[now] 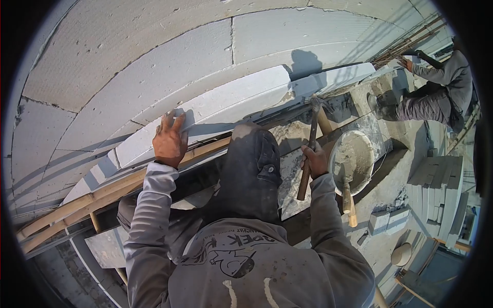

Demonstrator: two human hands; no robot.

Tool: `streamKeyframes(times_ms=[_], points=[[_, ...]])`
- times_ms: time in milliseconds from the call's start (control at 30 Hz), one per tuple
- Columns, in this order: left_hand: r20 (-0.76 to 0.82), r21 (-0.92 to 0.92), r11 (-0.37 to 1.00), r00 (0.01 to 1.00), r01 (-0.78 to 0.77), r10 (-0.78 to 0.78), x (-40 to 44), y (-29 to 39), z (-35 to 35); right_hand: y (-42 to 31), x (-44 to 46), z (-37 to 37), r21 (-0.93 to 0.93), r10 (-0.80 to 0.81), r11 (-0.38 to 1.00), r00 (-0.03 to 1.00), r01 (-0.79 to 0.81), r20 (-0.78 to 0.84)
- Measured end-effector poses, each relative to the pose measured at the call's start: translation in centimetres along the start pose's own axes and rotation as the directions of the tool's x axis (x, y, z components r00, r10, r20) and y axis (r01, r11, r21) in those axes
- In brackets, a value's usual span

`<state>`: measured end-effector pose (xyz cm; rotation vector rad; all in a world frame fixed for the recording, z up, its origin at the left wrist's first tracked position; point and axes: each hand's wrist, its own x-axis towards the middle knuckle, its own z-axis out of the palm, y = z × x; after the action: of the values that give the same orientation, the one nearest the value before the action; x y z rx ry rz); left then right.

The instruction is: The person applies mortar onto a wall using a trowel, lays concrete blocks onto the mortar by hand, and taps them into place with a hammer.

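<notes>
My left hand rests with its fingers spread on the near edge of a long white block, which lies along the foot of the pale block wall. In my right hand is a hammer, its fingers wrapped round the dark handle. The hammer's head points away from me, near the block's right end. Just right of that hand stands a round bucket of grey mortar, with wooden-handled tools leaning in it.
A co-worker crouches at the upper right by the wall. Stacked grey blocks stand at the right, with smaller block pieces nearer. Wooden strips run along the wall's foot at the left.
</notes>
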<state>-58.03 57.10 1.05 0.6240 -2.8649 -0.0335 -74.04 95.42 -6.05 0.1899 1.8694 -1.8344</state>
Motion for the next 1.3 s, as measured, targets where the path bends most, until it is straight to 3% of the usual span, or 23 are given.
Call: streamKeyframes(times_ms=[33,133,167,233,400,467,600,667,733,800,867,933,967,1033,1067,1133,1167,1300], points=[[0.085,-0.074,0.996,0.995,0.054,-0.047,0.1,0.1,-0.1,1.9,-0.3,-0.8,-0.071,0.046,0.996,0.998,-0.048,-0.032],[0.069,-0.095,0.994,0.997,0.050,-0.043,0.0,0.3,-0.2,8.1,-1.1,-2.4,-0.202,0.210,0.949,0.962,-0.243,-0.171],[-0.013,-0.052,0.999,1.000,-0.008,0.008,-0.1,0.0,0.2,9.8,-1.4,-2.5,-0.226,0.258,0.927,0.945,-0.300,-0.199],[0.024,-0.060,0.998,1.000,-0.002,0.004,0.0,0.1,0.2,13.9,-1.3,-3.1,-0.276,0.353,0.868,0.904,-0.413,-0.243],[0.070,-0.090,0.996,0.998,0.008,-0.002,0.3,1.0,-0.8,19.8,-0.3,-6.0,-0.292,0.402,0.809,0.844,-0.509,-0.356],[0.027,-0.063,0.996,0.998,-0.062,0.064,0.5,1.3,-1.2,22.8,0.7,-8.0,-0.552,0.209,0.731,0.902,-0.401,-0.379],[-0.020,-0.108,0.994,1.000,0.003,-0.005,1.2,1.9,-1.3,19.1,-0.1,-7.0,-0.635,0.245,0.616,0.879,-0.466,-0.408],[-0.035,-0.105,0.994,0.999,0.022,-0.025,1.6,2.5,-1.4,18.4,0.1,-6.7,-0.712,0.351,0.420,0.824,-0.562,-0.444],[0.037,-0.117,0.979,0.986,0.167,-0.164,2.1,3.3,-1.7,17.5,0.1,-6.8,-0.699,0.399,0.459,0.830,-0.548,-0.389],[-0.002,-0.121,0.984,0.991,0.134,-0.135,2.3,3.3,-1.5,17.3,0.2,-6.9,-0.760,0.281,0.511,0.913,-0.402,-0.295],[-0.006,-0.119,0.969,0.976,0.215,-0.217,2.8,3.6,-1.2,14.2,-0.1,-6.1,-0.764,0.263,0.530,0.928,-0.367,-0.263],[-0.026,-0.110,0.968,0.973,0.227,-0.231,3.2,4.0,-1.2,9.5,-0.5,-5.3,-0.763,0.090,0.635,0.992,-0.122,-0.084],[-0.007,-0.076,0.967,0.970,0.242,-0.243,3.4,3.7,-1.1,8.0,-0.3,-5.3,-0.763,0.097,0.633,0.991,-0.134,-0.093],[0.007,0.003,0.977,0.977,0.213,-0.213,4.0,3.7,-1.1,5.3,0.2,-5.8,-0.703,0.006,0.711,1.000,0.016,0.028],[0.037,-0.006,0.982,0.982,0.187,-0.186,4.3,3.9,-1.2,3.2,-0.1,-6.2,-0.701,0.029,0.713,1.000,-0.024,-0.006],[0.089,0.043,0.968,0.964,0.249,-0.252,4.7,4.1,-1.2,-0.9,-1.2,-7.3,-0.624,-0.133,0.772,0.991,0.117,0.022],[0.077,0.088,0.967,0.967,0.238,-0.244,4.9,4.0,-1.1,-2.1,-2.3,-8.2,-0.628,-0.118,0.772,0.993,0.094,0.003],[0.138,0.170,0.951,0.950,0.258,-0.282,5.7,3.9,-1.7,-4.1,-4.8,-13.4,-0.901,-0.331,0.384,0.880,-0.204,-0.340]])
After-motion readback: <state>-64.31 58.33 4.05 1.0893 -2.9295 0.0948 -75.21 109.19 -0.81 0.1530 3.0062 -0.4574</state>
